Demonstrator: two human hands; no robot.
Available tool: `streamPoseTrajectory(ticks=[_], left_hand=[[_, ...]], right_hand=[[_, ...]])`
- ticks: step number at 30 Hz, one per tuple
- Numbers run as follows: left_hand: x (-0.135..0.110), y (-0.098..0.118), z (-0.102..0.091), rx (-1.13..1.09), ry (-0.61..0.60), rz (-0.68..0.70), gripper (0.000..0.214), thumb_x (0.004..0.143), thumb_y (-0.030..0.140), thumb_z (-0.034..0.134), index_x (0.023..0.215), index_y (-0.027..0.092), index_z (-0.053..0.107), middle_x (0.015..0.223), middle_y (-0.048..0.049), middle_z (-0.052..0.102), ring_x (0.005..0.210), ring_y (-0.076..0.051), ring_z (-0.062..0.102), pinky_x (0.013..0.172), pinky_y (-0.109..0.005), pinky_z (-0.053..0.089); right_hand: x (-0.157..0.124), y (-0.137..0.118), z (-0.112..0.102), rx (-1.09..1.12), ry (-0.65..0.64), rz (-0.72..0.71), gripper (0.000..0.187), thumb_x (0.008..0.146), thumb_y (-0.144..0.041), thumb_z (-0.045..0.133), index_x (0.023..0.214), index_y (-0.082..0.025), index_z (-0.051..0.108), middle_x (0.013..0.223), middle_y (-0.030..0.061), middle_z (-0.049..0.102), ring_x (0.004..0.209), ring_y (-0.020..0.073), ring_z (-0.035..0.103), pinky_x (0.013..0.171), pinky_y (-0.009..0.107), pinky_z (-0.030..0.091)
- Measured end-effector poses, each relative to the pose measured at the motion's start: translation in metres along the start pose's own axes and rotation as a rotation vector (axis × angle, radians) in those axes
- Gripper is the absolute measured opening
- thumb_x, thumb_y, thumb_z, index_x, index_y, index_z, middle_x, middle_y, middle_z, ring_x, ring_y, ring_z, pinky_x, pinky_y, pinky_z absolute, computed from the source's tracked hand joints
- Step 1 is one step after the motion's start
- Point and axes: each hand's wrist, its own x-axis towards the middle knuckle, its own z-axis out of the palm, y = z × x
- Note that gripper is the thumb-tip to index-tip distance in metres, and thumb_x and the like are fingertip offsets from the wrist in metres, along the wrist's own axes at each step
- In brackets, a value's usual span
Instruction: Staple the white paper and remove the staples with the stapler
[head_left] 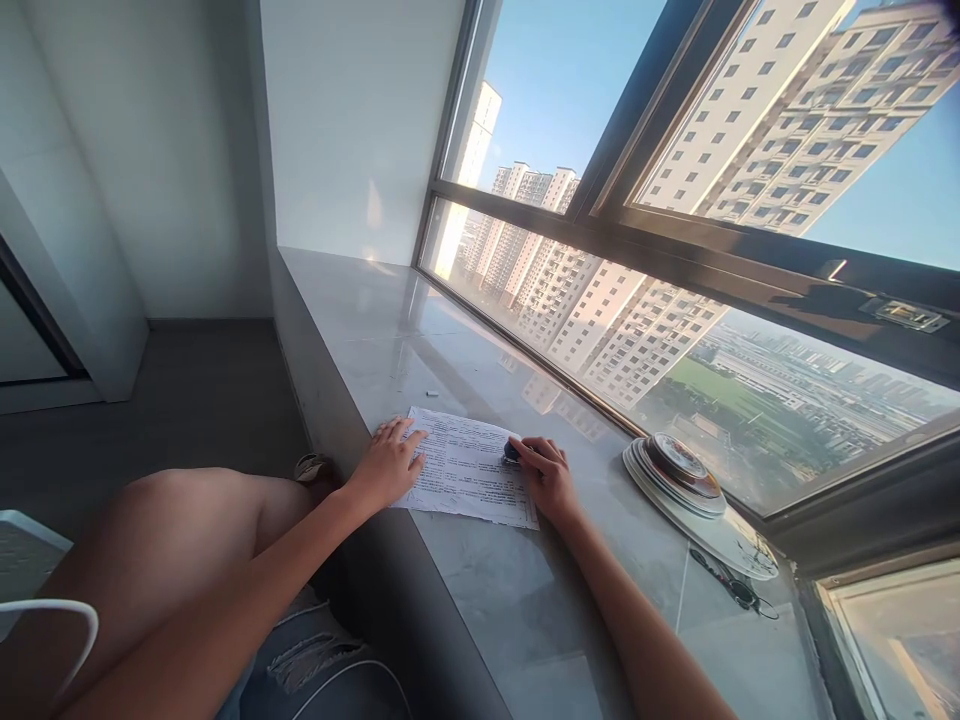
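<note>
A printed sheet of paper (pixel 469 470) with rows of small dark text lies flat on the grey stone window sill. My left hand (pixel 390 462) rests on its left side, palm down with the fingers spread. Over the sheet's right edge, my right hand (pixel 550 478) is closed around a small dark object (pixel 512 452) with a shiny edge, held at the paper's surface. Its kind is too small to make out. Just beyond the sheet's top edge lies a little white stick-like piece (pixel 432 393).
Several stacked round plates or discs (pixel 675 475) stand on the sill (pixel 480 580) by the window at right. Beside them lies a dark cord-like item (pixel 739 590). The sill's front edge drops off near my bent leg (pixel 187 510). A white curved rim (pixel 56 606) shows at lower left.
</note>
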Motion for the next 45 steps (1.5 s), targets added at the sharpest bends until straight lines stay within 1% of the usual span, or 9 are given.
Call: streamPoseTrajectory(ticks=[16, 22, 25, 27, 29, 31, 35, 39, 45], left_hand=[[0.002, 0.002, -0.008, 0.021, -0.079, -0.019, 0.048, 0.099, 0.036, 0.046, 0.142, 0.018, 0.06, 0.158, -0.0171, 0.043, 0.149, -0.038, 0.035, 0.121, -0.057, 0.031], [0.001, 0.003, -0.01, 0.032, -0.061, -0.03, 0.048, 0.1, 0.036, 0.045, 0.142, 0.019, 0.059, 0.158, -0.0166, 0.043, 0.15, -0.037, 0.035, 0.122, -0.055, 0.03], [0.001, 0.0, -0.006, 0.006, -0.036, -0.028, 0.046, 0.1, 0.035, 0.047, 0.141, 0.02, 0.061, 0.158, -0.0164, 0.045, 0.15, -0.037, 0.035, 0.121, -0.056, 0.031], [0.001, -0.001, -0.003, -0.001, -0.025, -0.026, 0.045, 0.099, 0.034, 0.048, 0.14, 0.019, 0.062, 0.157, -0.017, 0.046, 0.15, -0.038, 0.036, 0.121, -0.056, 0.031], [0.002, -0.001, -0.002, 0.002, -0.003, -0.014, 0.044, 0.099, 0.033, 0.049, 0.138, 0.019, 0.063, 0.155, -0.0175, 0.047, 0.149, -0.038, 0.037, 0.12, -0.057, 0.031], [0.002, 0.0, -0.002, 0.012, 0.028, 0.015, 0.039, 0.098, 0.03, 0.051, 0.132, 0.019, 0.066, 0.151, -0.0174, 0.051, 0.145, -0.038, 0.041, 0.119, -0.058, 0.033], [0.005, 0.009, -0.011, -0.017, 0.13, 0.101, 0.027, 0.095, 0.024, 0.055, 0.116, 0.018, 0.071, 0.138, -0.0165, 0.059, 0.132, -0.036, 0.053, 0.112, -0.055, 0.042], [0.006, 0.027, -0.021, -0.271, 0.261, 0.144, 0.031, 0.105, 0.028, 0.038, 0.106, 0.021, 0.068, 0.119, -0.0114, 0.067, 0.116, -0.026, 0.062, 0.101, -0.043, 0.051], [0.0, 0.042, -0.011, -0.453, 0.092, 0.062, 0.037, 0.106, 0.038, 0.035, 0.121, 0.021, 0.065, 0.121, -0.0119, 0.07, 0.114, -0.026, 0.065, 0.098, -0.04, 0.051]], right_hand=[[0.002, -0.022, 0.006, -0.207, -0.11, 0.055, 0.056, 0.092, -0.006, 0.047, 0.134, -0.036, 0.067, 0.122, 0.0069, 0.068, 0.11, 0.0254, 0.054, 0.102, 0.046, 0.032], [-0.003, 0.017, 0.001, 0.016, -0.041, 0.162, 0.055, 0.092, -0.021, 0.053, 0.146, -0.03, 0.055, 0.129, 0.0079, 0.065, 0.114, 0.0268, 0.057, 0.098, 0.041, 0.044], [-0.007, 0.045, 0.0, 0.044, 0.073, 0.338, 0.045, 0.088, -0.026, 0.055, 0.132, -0.023, 0.065, 0.114, 0.0087, 0.068, 0.104, 0.0274, 0.062, 0.093, 0.039, 0.048], [-0.006, 0.05, -0.004, -0.035, 0.254, 0.466, 0.043, 0.087, -0.03, 0.056, 0.127, -0.019, 0.067, 0.111, 0.0112, 0.067, 0.104, 0.0302, 0.061, 0.093, 0.043, 0.048], [0.0, 0.042, -0.009, -0.09, 0.457, 0.535, 0.044, 0.088, -0.034, 0.054, 0.128, -0.017, 0.065, 0.111, 0.014, 0.065, 0.105, 0.0322, 0.059, 0.093, 0.045, 0.047], [0.009, 0.022, -0.012, -0.023, 0.524, 0.499, 0.044, 0.089, -0.035, 0.055, 0.128, -0.017, 0.064, 0.111, 0.0141, 0.064, 0.103, 0.0313, 0.06, 0.092, 0.044, 0.047], [0.022, -0.037, 0.0, 0.343, 0.216, 0.285, 0.034, 0.084, -0.03, 0.063, 0.117, -0.021, 0.066, 0.105, 0.0076, 0.068, 0.093, 0.025, 0.063, 0.084, 0.036, 0.05], [0.021, -0.081, 0.023, 0.478, 0.067, 0.194, 0.032, 0.083, -0.027, 0.067, 0.114, -0.023, 0.068, 0.105, 0.0061, 0.068, 0.094, 0.0243, 0.064, 0.084, 0.036, 0.051], [0.019, -0.083, 0.032, 0.53, -0.029, 0.196, 0.036, 0.087, -0.033, 0.065, 0.122, -0.025, 0.068, 0.114, 0.0082, 0.068, 0.105, 0.0266, 0.062, 0.093, 0.039, 0.049]])
